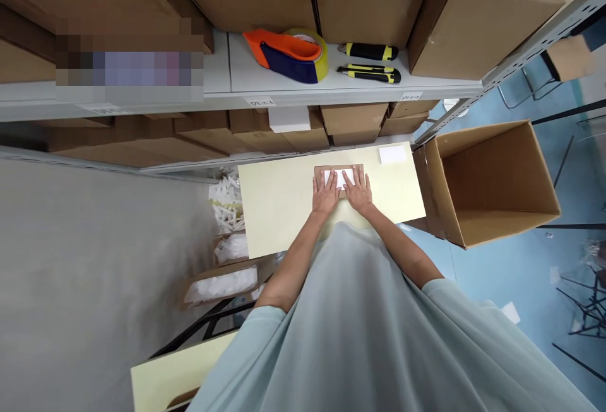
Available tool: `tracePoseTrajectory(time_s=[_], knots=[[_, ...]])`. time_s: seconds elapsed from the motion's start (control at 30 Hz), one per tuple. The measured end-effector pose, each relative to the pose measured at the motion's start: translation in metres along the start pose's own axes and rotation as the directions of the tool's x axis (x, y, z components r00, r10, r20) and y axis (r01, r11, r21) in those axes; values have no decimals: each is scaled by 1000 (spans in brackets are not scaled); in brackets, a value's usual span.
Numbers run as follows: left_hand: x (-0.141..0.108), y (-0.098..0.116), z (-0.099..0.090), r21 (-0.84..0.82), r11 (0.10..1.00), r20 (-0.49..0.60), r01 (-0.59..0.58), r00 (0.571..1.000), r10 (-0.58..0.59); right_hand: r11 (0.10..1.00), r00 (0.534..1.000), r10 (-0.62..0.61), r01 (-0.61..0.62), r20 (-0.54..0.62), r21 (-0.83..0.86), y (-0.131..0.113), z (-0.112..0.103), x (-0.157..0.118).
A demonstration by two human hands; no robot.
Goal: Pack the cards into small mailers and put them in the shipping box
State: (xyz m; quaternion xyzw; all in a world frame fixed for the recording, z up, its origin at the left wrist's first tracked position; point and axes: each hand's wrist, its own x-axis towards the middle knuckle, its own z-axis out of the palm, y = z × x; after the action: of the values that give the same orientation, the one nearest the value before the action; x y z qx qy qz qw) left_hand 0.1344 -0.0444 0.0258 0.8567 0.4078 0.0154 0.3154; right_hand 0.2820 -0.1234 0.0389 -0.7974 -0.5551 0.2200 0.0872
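A small flat cardboard box (339, 167) lies on the pale yellow tabletop (279, 210), with a white label (334, 178) on its upper face. My left hand (326, 194) rests flat on the box's left part, fingers spread and pointing away from me. On the right part lies my right hand (358, 192), also flat with fingers apart. Fingertips of both hands touch the label, and the hands cover some of the box and label. A second white slip (392, 154) sits at the table's far right corner.
Beyond the table, a metal shelf (284, 93) carries cardboard boxes, an orange-and-blue tape dispenser (288, 55) and two utility knives (369, 64). A large open carton (497, 178) stands right of the table. To the left are boxes holding white material (227, 282).
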Motion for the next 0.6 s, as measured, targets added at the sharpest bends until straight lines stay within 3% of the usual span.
tracePoseTrajectory(time_s=[0.1, 0.3, 0.37, 0.47, 0.6], knots=[[-5, -11, -7, -26, 998, -10, 49, 999, -50, 998, 999, 44, -44, -18, 34, 17, -3, -2], [-31, -54, -27, -108, 978, -55, 180, 981, -187, 972, 983, 184, -179, -16, 154, 67, -4, -21], [-46, -64, -22, -234, 928, -43, 288, 951, -306, 925, 966, 257, -251, 17, 284, 81, 2, -33], [-62, -67, -7, -426, 793, 48, 435, 886, -461, 862, 958, 267, -284, 100, 420, 90, 14, -46], [-67, -52, 8, -487, 737, 111, 470, 869, -481, 860, 971, 201, -240, 132, 451, 77, 23, -50]])
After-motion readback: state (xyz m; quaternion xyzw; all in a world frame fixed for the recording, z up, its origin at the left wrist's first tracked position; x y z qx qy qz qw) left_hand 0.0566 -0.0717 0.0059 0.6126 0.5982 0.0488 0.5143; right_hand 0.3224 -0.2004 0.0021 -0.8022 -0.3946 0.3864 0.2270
